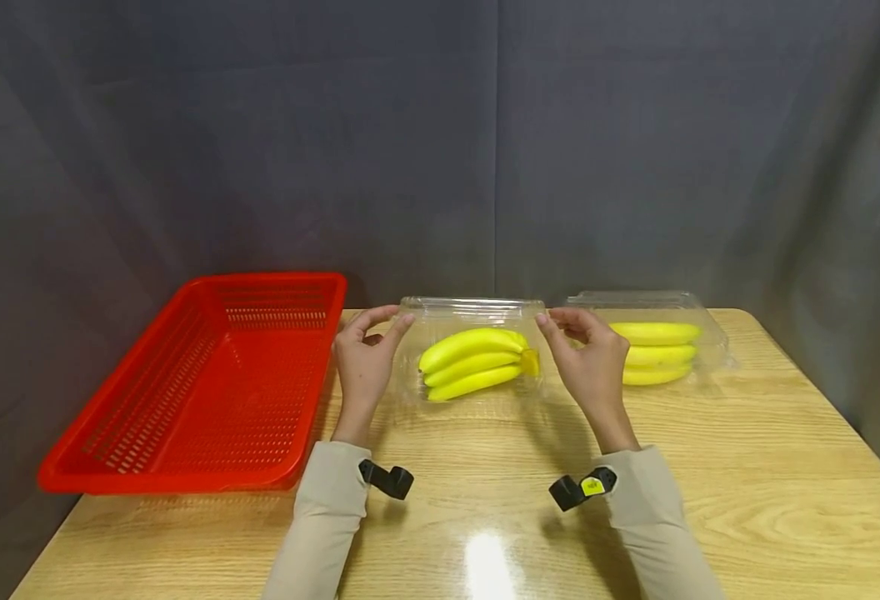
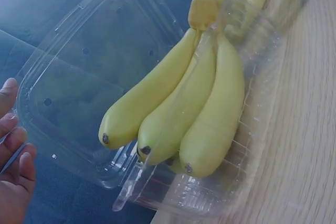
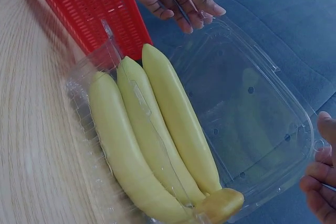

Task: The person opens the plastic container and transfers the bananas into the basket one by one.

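Clear clamshell [image 2: 194, 198], lid [image 2: 68, 77] raised — yellow bananas [image 2: 168, 111] inside.

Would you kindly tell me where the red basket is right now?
In the head view, the red basket sits at the left side of the wooden table, just left of the person's left hand.

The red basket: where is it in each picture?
Head: the red basket is on the left.
Left wrist: not in it.
Right wrist: at the top, left of the middle.
Shared landmark: the banana bunch with its yellow-brown stem showing, near the middle of each picture.
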{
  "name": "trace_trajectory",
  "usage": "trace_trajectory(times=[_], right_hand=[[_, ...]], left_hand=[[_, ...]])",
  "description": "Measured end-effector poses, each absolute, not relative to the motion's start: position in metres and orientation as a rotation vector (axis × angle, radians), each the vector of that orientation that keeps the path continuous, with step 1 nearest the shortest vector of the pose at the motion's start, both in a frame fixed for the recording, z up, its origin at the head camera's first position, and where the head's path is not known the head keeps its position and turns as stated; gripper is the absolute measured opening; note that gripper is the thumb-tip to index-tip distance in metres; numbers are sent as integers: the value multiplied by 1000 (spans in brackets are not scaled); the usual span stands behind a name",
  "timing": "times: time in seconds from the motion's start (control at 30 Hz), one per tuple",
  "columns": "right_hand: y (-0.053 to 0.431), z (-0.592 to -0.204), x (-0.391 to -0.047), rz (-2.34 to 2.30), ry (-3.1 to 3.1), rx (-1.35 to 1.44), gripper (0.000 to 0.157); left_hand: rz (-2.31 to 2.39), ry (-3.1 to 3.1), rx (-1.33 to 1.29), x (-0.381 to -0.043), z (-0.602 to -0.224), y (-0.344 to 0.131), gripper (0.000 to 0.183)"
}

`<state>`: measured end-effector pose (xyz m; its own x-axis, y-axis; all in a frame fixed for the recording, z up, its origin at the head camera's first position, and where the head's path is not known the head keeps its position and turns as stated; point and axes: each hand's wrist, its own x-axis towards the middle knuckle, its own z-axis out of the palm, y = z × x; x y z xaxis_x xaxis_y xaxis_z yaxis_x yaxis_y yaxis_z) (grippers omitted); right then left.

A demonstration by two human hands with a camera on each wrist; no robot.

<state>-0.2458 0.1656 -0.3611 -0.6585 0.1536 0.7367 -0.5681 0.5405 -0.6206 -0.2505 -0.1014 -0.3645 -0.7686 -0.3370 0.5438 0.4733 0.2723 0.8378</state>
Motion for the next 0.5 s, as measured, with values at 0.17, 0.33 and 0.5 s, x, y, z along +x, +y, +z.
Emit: trace_trajectory(times=[0.17,0.33,0.5], right_hand=[[164,-360,-248,1179,-1990,322,23],[163,-358,-250,1174,-1987,290,23],[162,-354,-254,1236,-1984,274,28]], left_hand=[[-1578,-1855,-117,-253,-364,-101,29],[-1571,-1849,-110,-256,-362,-98,29],[-1611,-1808,-121,-259,-360,-97,33]])
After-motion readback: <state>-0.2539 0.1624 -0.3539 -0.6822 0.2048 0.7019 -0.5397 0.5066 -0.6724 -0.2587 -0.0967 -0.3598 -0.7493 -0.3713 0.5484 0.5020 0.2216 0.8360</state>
